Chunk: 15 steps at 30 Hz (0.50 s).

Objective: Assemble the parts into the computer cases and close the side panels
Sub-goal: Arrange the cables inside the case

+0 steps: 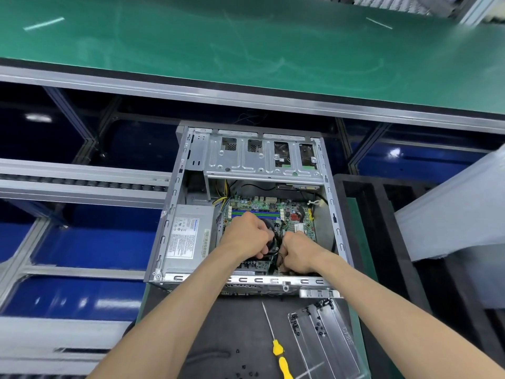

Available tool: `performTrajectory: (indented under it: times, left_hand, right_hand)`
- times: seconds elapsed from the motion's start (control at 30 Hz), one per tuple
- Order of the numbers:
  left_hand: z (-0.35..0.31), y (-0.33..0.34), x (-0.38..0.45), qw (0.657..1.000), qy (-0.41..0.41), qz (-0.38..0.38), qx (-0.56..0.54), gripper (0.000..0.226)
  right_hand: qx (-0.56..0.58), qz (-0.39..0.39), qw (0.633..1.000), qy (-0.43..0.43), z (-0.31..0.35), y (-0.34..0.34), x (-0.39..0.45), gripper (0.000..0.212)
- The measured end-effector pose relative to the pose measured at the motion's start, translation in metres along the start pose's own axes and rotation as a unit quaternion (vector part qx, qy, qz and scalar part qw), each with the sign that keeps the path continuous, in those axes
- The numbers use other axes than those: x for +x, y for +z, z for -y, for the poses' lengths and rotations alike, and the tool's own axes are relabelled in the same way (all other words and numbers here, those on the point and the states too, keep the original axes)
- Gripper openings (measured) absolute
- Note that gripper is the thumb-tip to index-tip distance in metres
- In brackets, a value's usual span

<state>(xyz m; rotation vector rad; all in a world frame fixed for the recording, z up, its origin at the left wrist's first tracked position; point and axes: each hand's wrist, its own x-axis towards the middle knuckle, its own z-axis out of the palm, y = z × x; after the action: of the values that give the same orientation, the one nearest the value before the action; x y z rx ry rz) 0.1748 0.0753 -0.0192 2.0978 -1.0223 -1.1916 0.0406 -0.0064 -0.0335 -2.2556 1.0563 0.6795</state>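
Rails and blue bins fill the far left, below the green counter (246, 45) that runs across the top. Moving right we reach the computer case (164, 236), lying on its side w/ side panel off, interior facing up at us. Inside, left to right: grey PSU (188, 236) against the left wall; green motherboard (262, 209) at centre; drive cage (262, 157) spanning the far end.

Our left hand (246, 236) sits over the mobo centre, fingers curled round a black fan/cooler unit (272, 231), mostly hidden under the knuckles. Just beside it, our right hand (296, 251) is curled too, pinching at thin black cables (279, 255) near the case's near edge. Exact grip of the fingertips: we cannot tell, as they're tucked under.

Nearer us, on the dark mat (218, 324) in front of the case: yellow-handled screwdriver (278, 351), shaft pointing toward the case; small black screws scattered around. Right of it, a clear plastic tray (328, 346) w/ black screws in its compartments. Far right: black foam tray (382, 242), and a pale grey panel (459, 214) at the frame edge.
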Motion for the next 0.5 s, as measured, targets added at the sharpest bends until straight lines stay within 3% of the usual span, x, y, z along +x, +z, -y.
performTrajectory:
  times: [0.1, 0.23, 0.5]
  left_hand:
    - [-0.0002, 0.0002, 0.0005, 1.0, 0.0, 0.0, 0.002, 0.023]
    - [-0.0005, 0.0007, 0.0007, 1.0, -0.001, 0.002, 0.005, 0.022]
    - [0.0002, 0.0014, 0.0018, 1.0, -0.001, 0.013, 0.009, 0.022]
  right_hand:
    - [-0.008, 0.006, 1.0, -0.001, -0.0001, 0.0008, 0.0021, 0.016]
    - [-0.034, 0.015, 0.999, 0.011, 0.0, 0.0032, 0.0043, 0.032]
    - [-0.06, 0.016, 0.998, 0.017, 0.0001, 0.0039, 0.0054, 0.039]
